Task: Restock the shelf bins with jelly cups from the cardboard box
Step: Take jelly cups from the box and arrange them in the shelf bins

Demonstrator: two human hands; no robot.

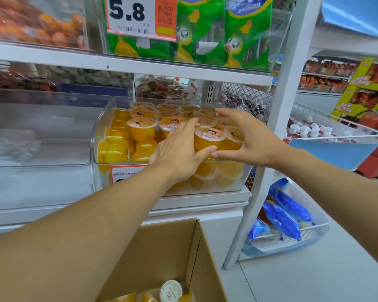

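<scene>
Jelly cup [208, 138] sits atop the full clear bin [100, 136], left hand [177, 153] and right hand [249, 138] spread open around it. Judged light, smooth-walled, slippery; foil lid fragile. Grip sidewalls below the rim; more cups remain in the cardboard box [179, 253] at 6 o'clock.

White metal shelving [140, 68] fills the left; pale floor [314, 280] lies near right; wire baskets [336, 125] hang right.

Both forearms were bare to the frame's edge, with no sleeves in view. The left hand [179, 149] and right hand [251, 138] wore no gloves, rings or watches.
</scene>
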